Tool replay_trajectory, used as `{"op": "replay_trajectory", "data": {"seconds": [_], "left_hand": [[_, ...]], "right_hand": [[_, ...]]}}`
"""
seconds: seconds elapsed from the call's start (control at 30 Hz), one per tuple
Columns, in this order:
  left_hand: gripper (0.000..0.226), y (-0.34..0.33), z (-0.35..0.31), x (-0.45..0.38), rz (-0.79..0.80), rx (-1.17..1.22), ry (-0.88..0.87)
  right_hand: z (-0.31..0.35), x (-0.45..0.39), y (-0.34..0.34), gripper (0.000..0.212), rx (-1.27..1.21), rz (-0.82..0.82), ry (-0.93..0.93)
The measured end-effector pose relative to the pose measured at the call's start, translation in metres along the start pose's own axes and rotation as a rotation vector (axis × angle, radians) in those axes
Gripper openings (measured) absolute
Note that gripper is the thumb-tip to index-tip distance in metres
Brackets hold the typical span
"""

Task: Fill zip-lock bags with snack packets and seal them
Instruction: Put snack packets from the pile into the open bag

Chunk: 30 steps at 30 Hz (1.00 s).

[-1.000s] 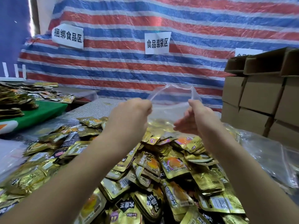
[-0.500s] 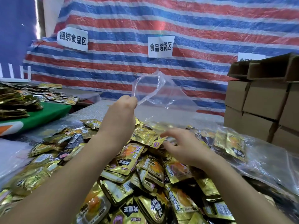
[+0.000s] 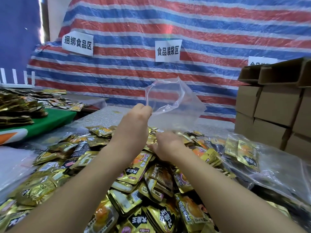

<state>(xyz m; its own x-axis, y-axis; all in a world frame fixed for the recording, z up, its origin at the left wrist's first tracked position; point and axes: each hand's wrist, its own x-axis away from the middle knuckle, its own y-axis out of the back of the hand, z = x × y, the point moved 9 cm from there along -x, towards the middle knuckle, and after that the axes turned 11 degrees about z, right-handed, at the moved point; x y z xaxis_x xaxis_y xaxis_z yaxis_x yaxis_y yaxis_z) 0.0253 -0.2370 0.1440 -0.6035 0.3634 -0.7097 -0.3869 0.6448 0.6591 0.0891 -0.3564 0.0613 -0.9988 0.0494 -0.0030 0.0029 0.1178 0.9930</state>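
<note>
One hand job really: left hand (image 3: 138,113) pinching the empty zip-lock bag (image 3: 175,100) by its rim, mouth gaping. Right hand (image 3: 165,145) curled into the snack packets (image 3: 134,169) mid-worktop, grip unclear. Best to grab a few and keep that mouth wide.

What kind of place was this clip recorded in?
Probably a makeshift food-packing station. A heap of snack packets covers the table, stacked cardboard boxes stand at the right, and paper signs hang on a striped tarp backdrop, one reading roughly "food bagging area".
</note>
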Motion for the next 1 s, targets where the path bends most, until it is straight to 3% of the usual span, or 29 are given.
{"op": "replay_trajectory", "data": {"seconds": [0.13, 0.3, 0.43, 0.57, 0.7, 0.8, 1.0], "left_hand": [[0.025, 0.002, 0.003, -0.001, -0.007, 0.006, 0.009], [0.026, 0.003, 0.005, -0.002, -0.015, 0.023, 0.016], [0.025, 0.0, 0.007, -0.002, 0.001, 0.004, 0.006], [0.032, -0.002, 0.008, -0.004, 0.038, 0.023, -0.032], [0.035, -0.005, 0.001, -0.006, 0.126, 0.044, -0.088], [0.034, -0.005, -0.012, -0.002, 0.2, 0.009, -0.131], [0.031, -0.006, -0.053, 0.008, 0.288, -0.048, -0.304]], "right_hand": [[0.004, 0.002, 0.004, 0.043, -0.104, 0.014, 0.008], [0.002, 0.027, 0.015, 0.014, -0.29, 0.019, 0.077], [-0.013, 0.063, 0.029, 0.012, -0.408, 0.136, 0.202], [-0.032, 0.099, 0.05, 0.023, -1.002, 0.22, 0.398], [-0.057, 0.118, 0.082, 0.037, -1.436, 0.048, 0.564], [-0.073, 0.126, 0.101, 0.038, -1.563, -0.173, 0.649], [-0.083, 0.153, 0.136, 0.023, -1.695, -0.603, 1.011]]}}
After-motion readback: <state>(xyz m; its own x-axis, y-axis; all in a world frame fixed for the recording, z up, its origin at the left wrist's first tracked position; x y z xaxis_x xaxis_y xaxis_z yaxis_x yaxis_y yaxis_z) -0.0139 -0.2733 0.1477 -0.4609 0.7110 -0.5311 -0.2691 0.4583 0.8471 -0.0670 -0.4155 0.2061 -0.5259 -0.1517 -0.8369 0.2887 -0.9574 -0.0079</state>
